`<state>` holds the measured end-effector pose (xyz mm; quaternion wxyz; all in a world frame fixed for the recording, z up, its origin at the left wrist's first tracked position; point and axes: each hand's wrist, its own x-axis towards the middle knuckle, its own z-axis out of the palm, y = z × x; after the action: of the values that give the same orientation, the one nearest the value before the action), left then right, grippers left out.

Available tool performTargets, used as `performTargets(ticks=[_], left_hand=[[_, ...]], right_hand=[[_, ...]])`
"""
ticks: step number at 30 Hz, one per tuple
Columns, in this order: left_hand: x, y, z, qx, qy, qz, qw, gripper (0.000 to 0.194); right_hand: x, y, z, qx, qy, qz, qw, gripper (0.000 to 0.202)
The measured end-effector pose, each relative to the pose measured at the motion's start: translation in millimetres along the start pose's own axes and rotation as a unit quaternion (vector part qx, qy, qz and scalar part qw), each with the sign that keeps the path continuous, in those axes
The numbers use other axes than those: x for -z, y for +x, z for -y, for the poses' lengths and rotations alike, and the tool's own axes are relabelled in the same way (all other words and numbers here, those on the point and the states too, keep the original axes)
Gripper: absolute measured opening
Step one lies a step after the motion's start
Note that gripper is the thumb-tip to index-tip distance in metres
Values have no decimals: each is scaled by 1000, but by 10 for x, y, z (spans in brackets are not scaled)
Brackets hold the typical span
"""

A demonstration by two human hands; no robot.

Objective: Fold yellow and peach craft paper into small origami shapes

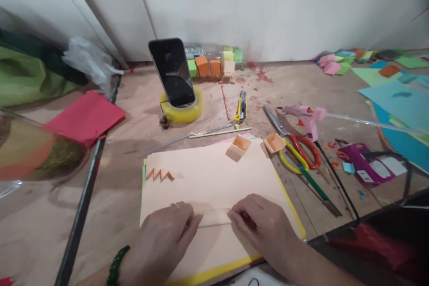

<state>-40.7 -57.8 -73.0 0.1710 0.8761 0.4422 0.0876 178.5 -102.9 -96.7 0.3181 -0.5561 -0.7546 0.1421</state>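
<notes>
A narrow strip of peach paper (215,217) with a fold along its near edge lies across a stack of paper sheets (201,165), peach on top. My left hand (166,234), wearing a ring and a green bracelet, pinches the strip's left end. At its right end my right hand (264,223) has its fingers curled, thumb and forefinger pressed on the paper. A zigzag-folded peach strip (161,175) sits at the upper left of the stack. Two small peach open paper boxes stand near the far edge, one box (239,144) left of the other box (275,143).
A phone (172,71) leans in a yellow tape roll (187,109). Scissors (295,143), a pink glue gun (308,118) and a purple plug adapter (367,163) lie right. Beyond the stack are a cutter (241,106), a wooden stick (221,132) and several small paper cubes (214,67).
</notes>
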Motion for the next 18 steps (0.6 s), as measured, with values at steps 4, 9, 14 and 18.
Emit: performTargets(ticks=[4,9,14,18], left_hand=[[4,15,-1,14,13,20,1000,35],[-7,22,-12,30,40,39,998,34],[4,33,-51,41,68,72,994,28],[44,44,-93,50,87,106,989,19]], right_hand=[[11,1,6,-4,-2,7,1000,20],[22,7,5,2,-7,2,1000,20],[1,0,0,10,-23,-1,1000,20],[-23,-15,-4,9,-33,-7,999,20]])
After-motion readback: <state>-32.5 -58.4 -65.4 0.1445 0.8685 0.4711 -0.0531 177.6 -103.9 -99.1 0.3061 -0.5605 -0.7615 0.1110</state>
